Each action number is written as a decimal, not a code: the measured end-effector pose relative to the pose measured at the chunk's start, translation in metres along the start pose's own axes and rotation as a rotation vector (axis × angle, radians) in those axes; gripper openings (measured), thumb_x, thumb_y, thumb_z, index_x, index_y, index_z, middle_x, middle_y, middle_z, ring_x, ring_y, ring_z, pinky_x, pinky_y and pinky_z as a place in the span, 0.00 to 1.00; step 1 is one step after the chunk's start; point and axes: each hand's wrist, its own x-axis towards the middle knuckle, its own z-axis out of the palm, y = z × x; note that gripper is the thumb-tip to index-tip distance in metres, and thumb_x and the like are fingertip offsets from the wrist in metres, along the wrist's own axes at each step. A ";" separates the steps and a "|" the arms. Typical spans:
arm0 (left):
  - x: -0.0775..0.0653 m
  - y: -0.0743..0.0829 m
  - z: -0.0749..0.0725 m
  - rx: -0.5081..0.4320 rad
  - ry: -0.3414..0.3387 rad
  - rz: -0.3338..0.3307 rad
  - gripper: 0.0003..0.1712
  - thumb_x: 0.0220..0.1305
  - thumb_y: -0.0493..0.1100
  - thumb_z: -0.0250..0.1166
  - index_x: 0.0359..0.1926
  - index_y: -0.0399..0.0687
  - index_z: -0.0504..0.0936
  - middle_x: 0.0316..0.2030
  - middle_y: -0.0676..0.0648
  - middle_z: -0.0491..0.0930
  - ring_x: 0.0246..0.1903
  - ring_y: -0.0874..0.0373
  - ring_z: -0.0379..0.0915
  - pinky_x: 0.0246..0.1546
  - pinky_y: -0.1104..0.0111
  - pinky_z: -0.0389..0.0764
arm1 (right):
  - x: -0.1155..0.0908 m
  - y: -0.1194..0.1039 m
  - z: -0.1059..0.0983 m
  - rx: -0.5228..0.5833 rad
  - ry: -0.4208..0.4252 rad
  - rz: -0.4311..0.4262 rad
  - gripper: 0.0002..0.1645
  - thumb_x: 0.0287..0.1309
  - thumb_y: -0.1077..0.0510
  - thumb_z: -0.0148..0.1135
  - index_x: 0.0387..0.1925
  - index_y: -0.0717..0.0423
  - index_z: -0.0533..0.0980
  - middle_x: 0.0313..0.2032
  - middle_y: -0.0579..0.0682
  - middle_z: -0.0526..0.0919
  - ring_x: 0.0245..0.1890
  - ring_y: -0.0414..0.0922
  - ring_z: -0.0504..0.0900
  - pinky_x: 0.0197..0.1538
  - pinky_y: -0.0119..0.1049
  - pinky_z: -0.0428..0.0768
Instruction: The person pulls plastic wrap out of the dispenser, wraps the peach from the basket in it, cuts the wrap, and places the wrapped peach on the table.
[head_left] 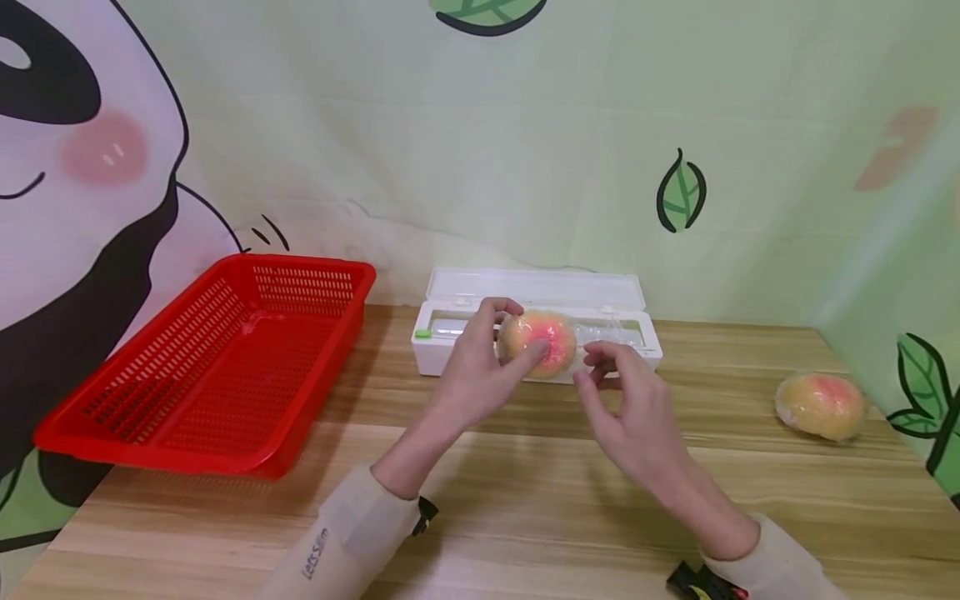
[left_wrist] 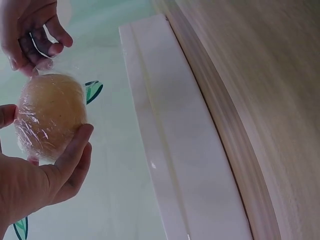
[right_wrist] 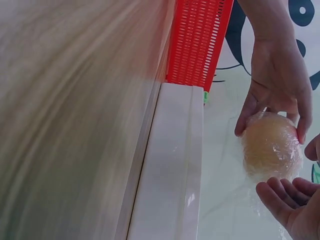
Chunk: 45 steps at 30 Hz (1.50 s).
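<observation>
A pink-and-yellow peach wrapped in clear cling film is held up off the table by my left hand. The thumb lies across its front and the fingers curl round its far side. Close to the peach's right side is my right hand, fingers loosely bent, thumb apart from them. In the right wrist view its fingertips meet the underside of the wrapped peach, where loose film trails. Behind the hands sits a white cling film dispenser, lid raised, a clear roll partly visible inside.
A second wrapped peach rests on the wooden table at the right. The large red plastic basket stands at the left. A patterned backdrop rises behind the table.
</observation>
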 end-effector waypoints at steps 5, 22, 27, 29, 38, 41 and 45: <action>-0.001 0.000 0.002 0.014 0.008 0.028 0.26 0.67 0.46 0.71 0.58 0.43 0.68 0.48 0.42 0.73 0.38 0.52 0.72 0.27 0.66 0.78 | 0.000 0.000 0.000 0.015 -0.005 0.058 0.16 0.67 0.69 0.61 0.55 0.67 0.75 0.43 0.54 0.81 0.43 0.43 0.81 0.45 0.33 0.84; -0.003 0.003 0.008 0.005 -0.041 0.078 0.27 0.66 0.45 0.72 0.57 0.44 0.68 0.46 0.45 0.72 0.38 0.55 0.72 0.30 0.67 0.82 | 0.005 0.003 -0.002 0.309 -0.025 0.326 0.14 0.74 0.71 0.40 0.56 0.70 0.66 0.46 0.61 0.72 0.45 0.51 0.79 0.48 0.34 0.84; -0.004 0.005 0.009 -0.009 -0.064 0.088 0.28 0.66 0.45 0.72 0.58 0.44 0.67 0.47 0.46 0.72 0.39 0.55 0.72 0.30 0.67 0.82 | 0.008 0.003 -0.004 0.392 -0.023 0.396 0.15 0.79 0.65 0.36 0.55 0.73 0.64 0.47 0.61 0.70 0.47 0.51 0.79 0.49 0.33 0.83; -0.005 0.006 0.010 -0.022 -0.078 0.097 0.28 0.66 0.45 0.72 0.58 0.44 0.67 0.47 0.46 0.71 0.40 0.55 0.72 0.30 0.67 0.82 | 0.009 0.002 -0.006 0.416 -0.027 0.424 0.16 0.81 0.61 0.36 0.55 0.73 0.63 0.48 0.61 0.70 0.48 0.49 0.78 0.50 0.33 0.83; -0.006 0.006 0.015 0.021 -0.080 0.194 0.28 0.63 0.42 0.74 0.57 0.43 0.68 0.47 0.46 0.71 0.43 0.54 0.69 0.34 0.62 0.83 | 0.011 0.002 -0.009 0.461 -0.034 0.529 0.20 0.83 0.53 0.40 0.53 0.70 0.61 0.49 0.57 0.66 0.53 0.47 0.77 0.53 0.32 0.81; -0.006 0.005 0.016 0.037 -0.065 0.232 0.28 0.61 0.41 0.75 0.56 0.43 0.69 0.48 0.46 0.72 0.44 0.55 0.69 0.36 0.61 0.82 | 0.011 0.002 -0.009 0.475 -0.037 0.565 0.21 0.83 0.51 0.41 0.52 0.69 0.61 0.48 0.57 0.65 0.53 0.48 0.75 0.55 0.31 0.80; -0.006 0.005 0.017 0.041 -0.065 0.254 0.28 0.60 0.42 0.75 0.55 0.44 0.70 0.48 0.47 0.73 0.44 0.56 0.69 0.36 0.64 0.81 | 0.012 0.000 -0.010 0.484 -0.052 0.611 0.21 0.82 0.50 0.41 0.54 0.68 0.60 0.50 0.57 0.65 0.55 0.48 0.71 0.56 0.30 0.78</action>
